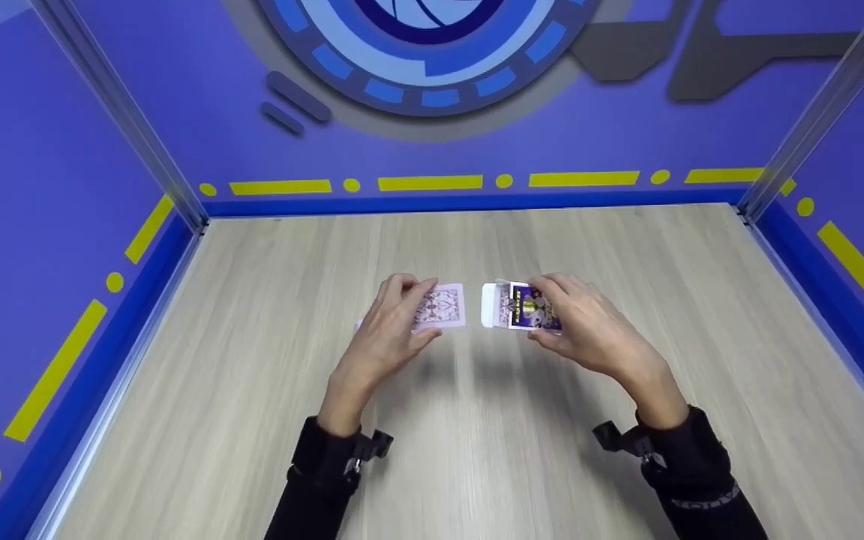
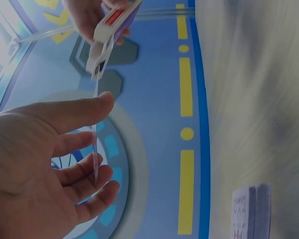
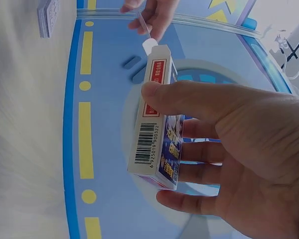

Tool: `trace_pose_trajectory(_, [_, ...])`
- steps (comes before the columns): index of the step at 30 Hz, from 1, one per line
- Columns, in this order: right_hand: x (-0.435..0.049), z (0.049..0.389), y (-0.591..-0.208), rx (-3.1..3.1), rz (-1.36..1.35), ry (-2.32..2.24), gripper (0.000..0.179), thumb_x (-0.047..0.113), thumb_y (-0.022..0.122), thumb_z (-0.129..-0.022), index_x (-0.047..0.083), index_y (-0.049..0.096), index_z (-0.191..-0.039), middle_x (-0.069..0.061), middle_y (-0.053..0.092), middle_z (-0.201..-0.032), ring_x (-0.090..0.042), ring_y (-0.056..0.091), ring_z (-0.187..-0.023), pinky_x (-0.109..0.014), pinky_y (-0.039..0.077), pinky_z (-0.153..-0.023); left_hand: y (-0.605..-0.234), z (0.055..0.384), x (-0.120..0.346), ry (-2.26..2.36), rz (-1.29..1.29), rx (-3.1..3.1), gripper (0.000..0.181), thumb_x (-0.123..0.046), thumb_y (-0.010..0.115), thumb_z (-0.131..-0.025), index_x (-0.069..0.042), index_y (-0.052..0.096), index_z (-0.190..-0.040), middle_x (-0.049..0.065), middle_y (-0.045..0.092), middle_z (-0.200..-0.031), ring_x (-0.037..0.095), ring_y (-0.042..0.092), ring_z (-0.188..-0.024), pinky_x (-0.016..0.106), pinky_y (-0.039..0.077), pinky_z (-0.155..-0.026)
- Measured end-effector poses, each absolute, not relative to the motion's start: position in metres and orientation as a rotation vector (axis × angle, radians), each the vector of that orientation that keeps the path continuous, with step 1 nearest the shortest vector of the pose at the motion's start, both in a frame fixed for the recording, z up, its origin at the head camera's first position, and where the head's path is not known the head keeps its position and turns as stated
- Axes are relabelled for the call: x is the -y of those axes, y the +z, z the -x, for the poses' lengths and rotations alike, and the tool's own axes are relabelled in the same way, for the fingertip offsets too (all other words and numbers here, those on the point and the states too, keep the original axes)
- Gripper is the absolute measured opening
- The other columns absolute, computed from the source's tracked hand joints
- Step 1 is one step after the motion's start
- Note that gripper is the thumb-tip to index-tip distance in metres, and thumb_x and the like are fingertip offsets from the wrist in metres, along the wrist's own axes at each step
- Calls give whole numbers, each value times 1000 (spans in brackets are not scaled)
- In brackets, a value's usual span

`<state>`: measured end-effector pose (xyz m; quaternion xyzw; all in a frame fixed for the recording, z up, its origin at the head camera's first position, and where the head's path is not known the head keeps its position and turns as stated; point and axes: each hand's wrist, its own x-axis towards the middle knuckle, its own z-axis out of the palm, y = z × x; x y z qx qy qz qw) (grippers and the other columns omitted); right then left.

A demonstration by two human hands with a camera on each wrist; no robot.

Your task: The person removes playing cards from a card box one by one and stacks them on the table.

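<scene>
My left hand [image 1: 383, 330] pinches a thin playing card [image 1: 443, 306] by its long edges, between thumb and fingers; its patterned back faces up. Opposite it, my right hand [image 1: 597, 326] grips a purple playing-card box [image 1: 535, 309] by its sides. The box's open end points left, with a white flap [image 1: 487, 305] folded out and a card back showing at the mouth. A small gap separates card and flap in the head view. The right wrist view shows the box's barcode side [image 3: 147, 142]. Both hands are held above the table.
A stack of cards [image 3: 48, 19] lies on the wooden table [image 1: 267, 450] below the left hand, mostly hidden in the head view. Blue-purple panels [image 1: 432, 165] with yellow marks enclose the table at the back and both sides.
</scene>
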<state>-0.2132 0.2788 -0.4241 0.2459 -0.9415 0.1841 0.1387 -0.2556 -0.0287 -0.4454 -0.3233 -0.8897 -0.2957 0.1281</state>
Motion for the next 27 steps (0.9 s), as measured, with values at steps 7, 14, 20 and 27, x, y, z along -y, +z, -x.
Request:
trace_pose_trajectory(7, [-290,213,-422,2707,-666,538,67,14,86,-82,-5,55,-139,-23,61,-131,-38,59,-116,-58,46,-98,-439,262,49,-871,761,2697,68,-11,85,-86,-5,55,-146,17,46,-139,28,52,-123,42,46,-106])
trace_pose_trajectory(14, [-301,213,-421,2759,-597,585,70,11,81,-84,-7,49,-143,-27,57,-135,-42,56,-120,-59,46,-100,-438,268,67,-908,686,2750,67,-5,82,-87,-3,53,-148,19,45,-141,32,49,-130,43,43,-111])
trace_pose_trajectory(20, [-306,215,-422,2759,-580,611,70,8,82,-84,-8,48,-144,-29,57,-135,-44,58,-117,-57,49,-96,-445,276,77,-916,647,2833,68,-3,80,-88,-1,51,-149,21,45,-143,35,45,-136,45,39,-115])
trace_pose_trajectory(27, [-305,216,-423,2754,-602,600,68,10,82,-84,-6,51,-142,-27,60,-132,-42,60,-114,-55,51,-94,-457,281,79,-891,588,2980,68,-4,78,-88,-1,50,-150,21,46,-144,35,46,-135,47,40,-114])
